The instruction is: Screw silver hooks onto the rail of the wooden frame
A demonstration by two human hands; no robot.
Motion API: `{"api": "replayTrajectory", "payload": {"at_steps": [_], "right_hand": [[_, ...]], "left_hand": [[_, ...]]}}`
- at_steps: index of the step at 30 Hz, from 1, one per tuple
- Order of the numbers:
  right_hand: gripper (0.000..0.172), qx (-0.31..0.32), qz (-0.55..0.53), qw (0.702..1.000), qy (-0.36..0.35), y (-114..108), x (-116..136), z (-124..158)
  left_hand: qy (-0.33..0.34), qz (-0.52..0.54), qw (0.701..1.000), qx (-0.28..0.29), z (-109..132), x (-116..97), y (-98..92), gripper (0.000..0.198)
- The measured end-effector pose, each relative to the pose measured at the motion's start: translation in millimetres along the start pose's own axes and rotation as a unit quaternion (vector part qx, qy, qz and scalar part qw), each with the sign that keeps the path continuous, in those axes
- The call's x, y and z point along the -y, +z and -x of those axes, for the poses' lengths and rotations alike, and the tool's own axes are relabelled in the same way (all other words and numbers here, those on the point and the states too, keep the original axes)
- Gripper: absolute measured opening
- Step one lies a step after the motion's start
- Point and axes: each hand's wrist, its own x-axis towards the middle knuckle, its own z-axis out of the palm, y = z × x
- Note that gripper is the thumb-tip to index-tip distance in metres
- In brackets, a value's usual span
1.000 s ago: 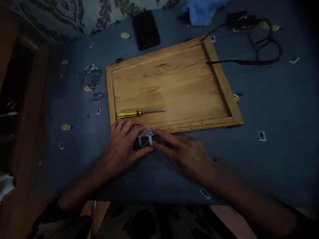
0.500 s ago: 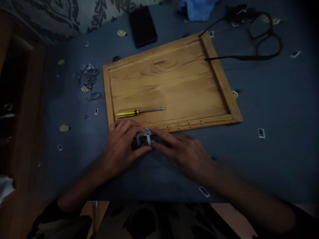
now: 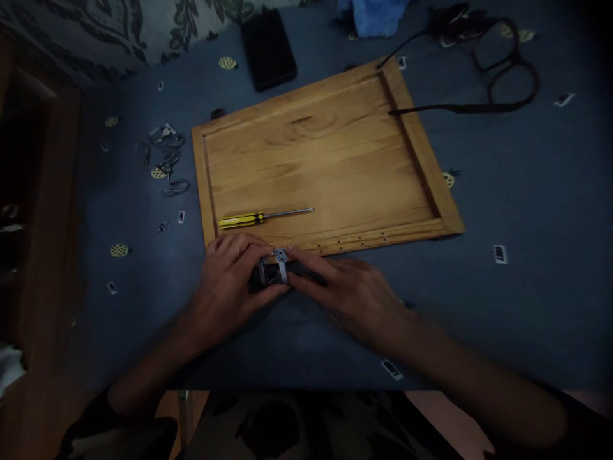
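At the near edge of the framed wooden panel (image 3: 447, 214), both hands are closed round a dark bar-like piece (image 3: 306, 273). A shiny metal bracket (image 3: 282, 259) with holes stands on it, between my fingertips. My left hand (image 3: 234, 268) grips the left end, thumb below and fingers bent over the top against the panel's edge. From the right, my right hand (image 3: 349, 284) pinches the piece, its index fingertip touching the bracket. The piece's ends are partly hidden by the hands. A yellow-handled screwdriver (image 3: 244, 220) lies on the panel just beyond my left hand.
Several loose metal parts (image 3: 167, 150) lie left of the panel, with small screws (image 3: 163, 227) nearer me. Eyeglasses (image 3: 514, 83) rest partly on the panel's right corner. Behind it are a black box-like object (image 3: 269, 51) and a blue cloth (image 3: 378, 18). Small holes line the near rail.
The whole view has shifted slightly to the left. Both hands keep their hold on the dark piece and bracket, with hardly any finger movement.
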Motion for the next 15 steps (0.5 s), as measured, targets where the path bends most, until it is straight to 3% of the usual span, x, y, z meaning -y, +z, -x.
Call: {"api": "replayTrajectory", "payload": {"at_steps": [6, 10, 11, 12, 13, 14, 15], "right_hand": [[0.034, 0.008, -0.004, 1.000, 0.004, 0.6, 0.4, 0.5], [0.041, 0.027, 0.002, 1.000, 0.008, -0.8, 0.6, 1.3], [0.042, 0.034, 0.005, 0.999, 0.009, -1.7, 0.7, 1.1], [0.043, 0.039, 0.010, 0.999, 0.008, -2.5, 1.0, 0.8], [0.044, 0.045, 0.015, 0.999, 0.008, -3.1, 1.2, 0.3], [0.044, 0.048, 0.020, 0.999, 0.008, -3.6, 1.5, -0.3], [0.044, 0.050, 0.025, 0.998, 0.009, -3.7, 1.7, -0.9]], "left_hand": [[0.010, -0.006, 1.000, 0.017, -1.3, 1.4, -3.8, 0.038], [0.027, -0.018, 0.999, -0.028, 14.5, -20.3, -27.7, 0.035], [0.027, 0.005, 1.000, -0.011, 22.9, -29.2, -34.5, 0.034], [0.027, 0.067, 0.997, 0.038, 32.8, -38.2, -40.1, 0.034], [0.017, 0.151, 0.980, 0.129, 44.2, -46.4, -43.7, 0.033], [-0.037, 0.241, 0.940, 0.240, 56.7, -52.9, -44.7, 0.030], [-0.036, 0.339, 0.891, 0.299, 70.0, -57.1, -42.9, 0.024]]}}
